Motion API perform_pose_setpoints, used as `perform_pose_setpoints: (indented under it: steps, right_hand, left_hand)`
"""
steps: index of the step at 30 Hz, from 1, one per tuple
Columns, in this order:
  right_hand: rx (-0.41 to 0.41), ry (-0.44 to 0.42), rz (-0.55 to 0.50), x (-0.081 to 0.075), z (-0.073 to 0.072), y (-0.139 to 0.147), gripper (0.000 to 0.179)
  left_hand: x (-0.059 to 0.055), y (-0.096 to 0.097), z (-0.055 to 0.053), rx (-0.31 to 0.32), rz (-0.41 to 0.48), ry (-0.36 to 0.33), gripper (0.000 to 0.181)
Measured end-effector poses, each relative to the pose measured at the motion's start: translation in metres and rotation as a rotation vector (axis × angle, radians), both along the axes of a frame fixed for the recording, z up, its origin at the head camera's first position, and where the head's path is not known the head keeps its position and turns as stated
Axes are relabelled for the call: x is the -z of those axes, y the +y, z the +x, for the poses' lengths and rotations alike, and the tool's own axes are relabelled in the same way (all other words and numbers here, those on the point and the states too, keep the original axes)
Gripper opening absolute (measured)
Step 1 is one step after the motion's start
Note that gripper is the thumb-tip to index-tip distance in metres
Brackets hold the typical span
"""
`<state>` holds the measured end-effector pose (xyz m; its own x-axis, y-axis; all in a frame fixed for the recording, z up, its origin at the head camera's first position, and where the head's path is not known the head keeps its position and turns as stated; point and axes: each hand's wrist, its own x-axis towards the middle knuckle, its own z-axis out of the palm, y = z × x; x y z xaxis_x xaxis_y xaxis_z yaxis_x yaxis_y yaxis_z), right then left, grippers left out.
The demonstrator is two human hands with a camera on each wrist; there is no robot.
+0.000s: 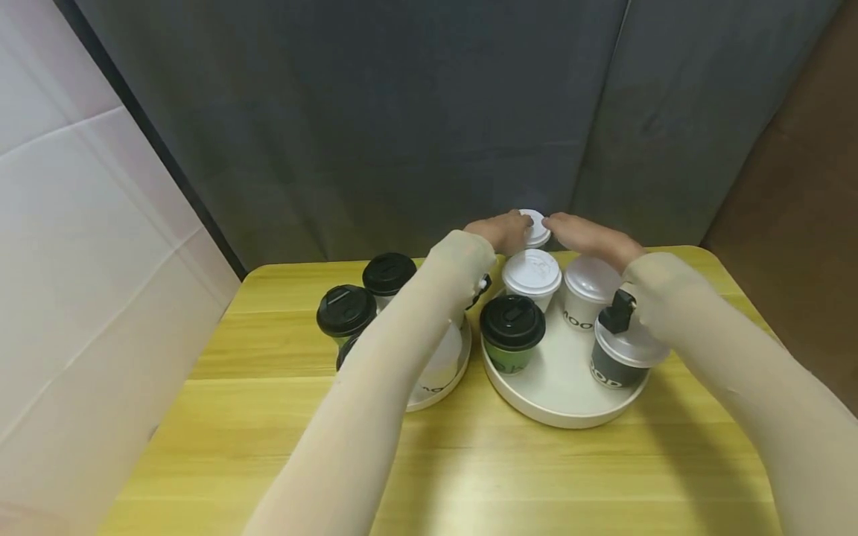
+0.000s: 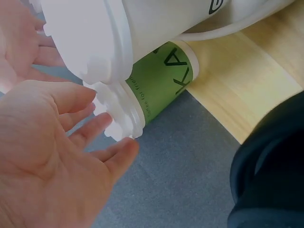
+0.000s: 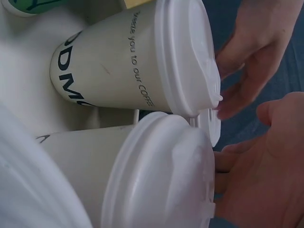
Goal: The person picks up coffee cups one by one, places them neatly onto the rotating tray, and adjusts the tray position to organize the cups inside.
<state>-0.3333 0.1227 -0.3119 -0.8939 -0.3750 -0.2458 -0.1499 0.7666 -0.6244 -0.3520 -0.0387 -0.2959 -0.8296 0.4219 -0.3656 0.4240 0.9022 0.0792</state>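
Note:
At the far table edge stands a green paper cup [image 2: 161,80] with a white lid [image 1: 535,228]. My left hand [image 1: 503,229] is at the lid's left side, its fingers loosely extended and close to the rim. On the lid's other side is my right hand [image 1: 595,238], fingers reaching toward it with no curl round it visible. Whether either hand presses the lid is not clear. Just in front stand a white-lidded cup [image 1: 532,272] and another white cup [image 3: 109,66] printed with dark letters, both on a round cream tray [image 1: 570,417].
That tray also bears a green cup with a black lid [image 1: 512,324] and a dark grey cup [image 1: 613,368] under my right wrist. Left of it, a second round tray [image 1: 429,402] and several black-lidded cups [image 1: 347,311] are partly hidden by my left arm. A grey curtain [image 1: 369,134] hangs behind.

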Motion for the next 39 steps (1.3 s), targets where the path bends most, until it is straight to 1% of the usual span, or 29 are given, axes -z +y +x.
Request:
perform_pose_setpoints:
  steps: [3,5,10,12,17,19,23,26,30,32,36,39]
  right_hand:
    - [0.019,-0.017,-0.028,0.000,-0.001,0.000,0.062]
    - [0.021,-0.021,-0.045,0.000,0.000,0.000,0.062]
    - [0.008,-0.034,-0.055,0.001,0.003,-0.003,0.062]
    - [0.004,-0.029,-0.046,0.002,0.004,-0.004,0.063]
    - [0.004,0.003,-0.027,0.002,0.005,-0.002,0.065]
    - [0.006,0.006,-0.024,0.002,0.005,-0.001,0.065]
    - [0.012,0.002,-0.021,0.002,0.005,-0.001,0.066]
    - [0.013,-0.002,-0.031,0.002,0.005,-0.003,0.066]
    - [0.007,-0.014,-0.063,0.002,0.006,-0.006,0.064]
    - [0.006,-0.013,-0.066,0.002,0.006,-0.007,0.063]
    - [0.008,-0.010,-0.052,0.001,0.007,-0.008,0.064]
    - [0.005,-0.019,-0.037,0.002,0.007,-0.007,0.064]
  left_hand:
    - [0.000,-0.001,0.001,0.014,-0.033,0.033,0.046]
    - [0.000,-0.002,0.001,0.016,-0.031,0.056,0.043]
    - [0.001,-0.002,0.003,-0.047,0.002,0.076,0.051]
    - [0.002,-0.001,0.004,-0.082,-0.013,0.070,0.053]
    - [0.005,0.002,0.005,-0.105,-0.067,0.050,0.052]
    - [0.006,0.003,0.004,-0.096,-0.077,0.072,0.053]
    - [0.009,0.003,0.002,-0.066,-0.086,0.160,0.058]
    - [0.012,0.002,0.000,-0.027,-0.088,0.214,0.059]
    - [0.015,0.000,-0.003,0.027,-0.091,0.257,0.054]
    - [0.016,0.000,-0.005,0.044,-0.094,0.277,0.054]
    - [0.018,-0.001,-0.008,0.045,-0.081,0.294,0.062]
    - [0.018,-0.002,-0.008,0.035,-0.055,0.289,0.068]
